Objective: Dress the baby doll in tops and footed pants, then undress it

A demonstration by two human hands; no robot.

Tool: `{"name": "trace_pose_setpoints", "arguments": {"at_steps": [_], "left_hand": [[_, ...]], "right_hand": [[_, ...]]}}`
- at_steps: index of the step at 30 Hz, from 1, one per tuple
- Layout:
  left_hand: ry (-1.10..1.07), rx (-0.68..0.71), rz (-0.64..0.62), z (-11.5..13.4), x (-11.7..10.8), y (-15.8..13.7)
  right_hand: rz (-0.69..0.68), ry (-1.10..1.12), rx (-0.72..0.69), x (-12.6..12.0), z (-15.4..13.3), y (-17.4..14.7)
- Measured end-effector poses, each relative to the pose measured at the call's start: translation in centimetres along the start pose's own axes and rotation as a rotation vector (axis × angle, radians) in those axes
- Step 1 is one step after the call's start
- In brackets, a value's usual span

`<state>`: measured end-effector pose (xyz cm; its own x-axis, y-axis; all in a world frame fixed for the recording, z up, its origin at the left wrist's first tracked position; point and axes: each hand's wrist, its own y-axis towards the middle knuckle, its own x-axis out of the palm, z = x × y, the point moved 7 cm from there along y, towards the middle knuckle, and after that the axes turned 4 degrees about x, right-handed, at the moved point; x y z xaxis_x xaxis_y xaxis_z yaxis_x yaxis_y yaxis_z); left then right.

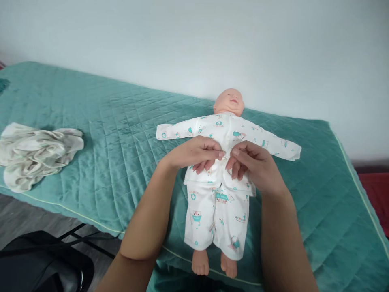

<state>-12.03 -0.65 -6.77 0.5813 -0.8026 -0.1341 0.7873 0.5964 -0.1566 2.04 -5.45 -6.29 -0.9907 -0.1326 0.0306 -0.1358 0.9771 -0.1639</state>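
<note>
A baby doll [229,102] lies on its back, dressed in a white printed shirt [228,130] with its sleeves spread wide. Matching white trousers [200,213] cover its legs, and both bare feet stick out at the near end. My left hand [204,155] pinches one front edge of the shirt between thumb and finger. Opposite it, my right hand [251,161] is closed on the other front edge. A small button [224,159] shows between my fingertips at the shirt's middle. Below my hands the shirt's front edges part slightly.
The doll rests on a green quilted cover [121,121] over a bed or table against a pale wall [182,44]. A crumpled light patterned cloth [39,152] lies at the left. A black bag or chair [45,263] stands at lower left, and something red [375,194] at right.
</note>
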Motion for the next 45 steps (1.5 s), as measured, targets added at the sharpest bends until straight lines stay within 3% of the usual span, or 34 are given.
{"name": "trace_pose_setpoints", "arguments": {"at_steps": [2,5,8,10,13,16,23,31,35,39,45], "left_hand": [[-0.117,0.085,0.097,0.1,-0.7,0.2],[-0.186,0.271,0.476,0.2,-3.5,0.1],[0.031,0.311,0.903,-0.7,-6.1,-0.6],[0.302,0.266,1.039,-1.1,-6.8,-0.6],[0.704,0.163,1.007,-1.7,-6.9,0.4],[0.912,0.067,0.948,-2.2,-6.8,0.9],[1.080,-0.107,0.810,-3.0,-6.6,1.1],[1.127,-0.235,0.812,-3.8,-7.2,0.7],[1.095,-0.307,0.851,-4.5,-8.5,-0.3],[1.025,-0.395,0.905,-5.2,-9.8,-1.5],[1.028,-0.394,0.984,-5.3,-10.4,-2.1]], "right_hand": [[0.115,0.048,-0.103,-0.7,-0.6,-0.1],[0.411,0.048,-0.311,-2.5,-1.7,-0.8],[0.532,-0.088,-0.431,-3.1,-2.0,-0.9],[0.497,-0.173,-0.451,-3.0,-1.6,-0.4],[0.408,-0.347,-0.448,-2.6,-0.7,0.7],[0.355,-0.557,-0.481,-2.1,-0.4,1.1],[0.301,-0.681,-0.492,-1.7,-0.6,1.3],[0.308,-0.695,-0.465,-1.6,-0.5,1.4],[0.380,-0.666,-0.367,-2.9,0.4,1.9],[0.540,-0.664,-0.243,-6.3,2.1,2.5],[0.748,-0.746,-0.051,-9.7,3.4,2.2]]}}
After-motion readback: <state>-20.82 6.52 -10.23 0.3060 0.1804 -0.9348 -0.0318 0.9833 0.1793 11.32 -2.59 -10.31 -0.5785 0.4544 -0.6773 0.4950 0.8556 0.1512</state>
